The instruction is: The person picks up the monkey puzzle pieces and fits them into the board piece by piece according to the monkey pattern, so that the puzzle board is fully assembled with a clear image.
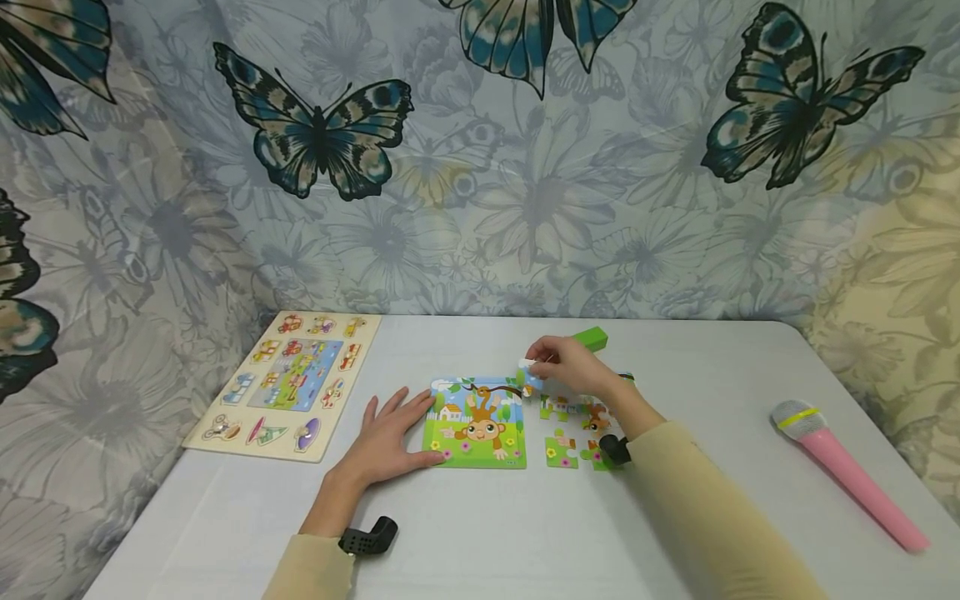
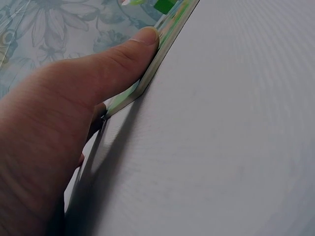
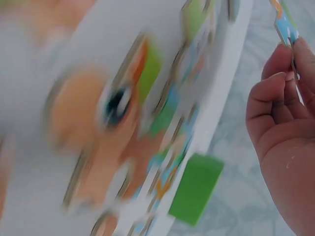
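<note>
Two hands are in view on one white tabletop (image 1: 450, 533). The left hand (image 1: 392, 446) lies at the left side of one monkey board (image 1: 480, 429), fingers spread and extended, thumb on its near left corner; this grip is not curled round anything. The right hand (image 1: 570, 365) pinches one puzzle piece (image 1: 529, 382) between thumb and fingers, at the board's far right corner; whether the piece touches the board cannot be told. To the right of the board lie loose pieces (image 1: 561, 451) — at least four show, but the hand and wrist cover part of the group and the right wrist view is blurred, so no full count is given. One green block (image 1: 592, 338) lies beyond the right hand, partly hidden by it. Left of the board, well apart, is one cream board (image 1: 348, 408) with one central scene and ten small pictures around it. One pink microphone (image 1: 862, 487), grey-headed with a yellow band, lies at the right. Two black wrist devices are worn, one on the left wrist (image 1: 369, 537) and one on the right (image 1: 617, 449). Five butterflies (image 1: 321, 137) show on the patterned backdrop (image 1: 525, 208) — two whole, three cut by the frame.
</note>
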`<state>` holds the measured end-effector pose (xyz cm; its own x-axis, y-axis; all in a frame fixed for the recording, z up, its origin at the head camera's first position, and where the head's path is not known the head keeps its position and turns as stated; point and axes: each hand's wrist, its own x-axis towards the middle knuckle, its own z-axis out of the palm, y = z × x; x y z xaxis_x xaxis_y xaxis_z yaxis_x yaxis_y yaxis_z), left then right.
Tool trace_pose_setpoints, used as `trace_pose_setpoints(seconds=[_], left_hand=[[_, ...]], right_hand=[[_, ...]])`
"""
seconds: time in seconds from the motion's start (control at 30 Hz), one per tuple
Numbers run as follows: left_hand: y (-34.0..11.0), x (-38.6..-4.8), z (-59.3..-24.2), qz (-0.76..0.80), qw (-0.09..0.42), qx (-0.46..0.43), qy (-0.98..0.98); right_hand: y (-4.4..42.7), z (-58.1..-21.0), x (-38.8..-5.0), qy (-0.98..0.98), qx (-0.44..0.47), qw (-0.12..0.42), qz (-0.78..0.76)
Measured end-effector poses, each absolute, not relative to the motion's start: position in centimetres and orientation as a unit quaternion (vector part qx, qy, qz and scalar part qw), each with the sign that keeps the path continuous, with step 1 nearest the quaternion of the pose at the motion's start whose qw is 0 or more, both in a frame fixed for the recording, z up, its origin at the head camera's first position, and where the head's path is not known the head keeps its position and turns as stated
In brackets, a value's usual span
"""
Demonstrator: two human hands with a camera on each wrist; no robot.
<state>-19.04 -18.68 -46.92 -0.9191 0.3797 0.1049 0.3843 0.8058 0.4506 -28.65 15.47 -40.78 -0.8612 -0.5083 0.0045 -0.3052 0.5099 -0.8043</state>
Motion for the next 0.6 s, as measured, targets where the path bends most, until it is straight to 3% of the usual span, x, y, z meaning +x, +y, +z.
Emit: trace_pose_setpoints(seconds=[0.6], left_hand=[[-18.7,-19.0,-46.9,-0.245,0.008,-0.201,-0.949]], right_hand=[[7.9,-41.2,-28.8,0.849,-0.261,0.156,-0.433]])
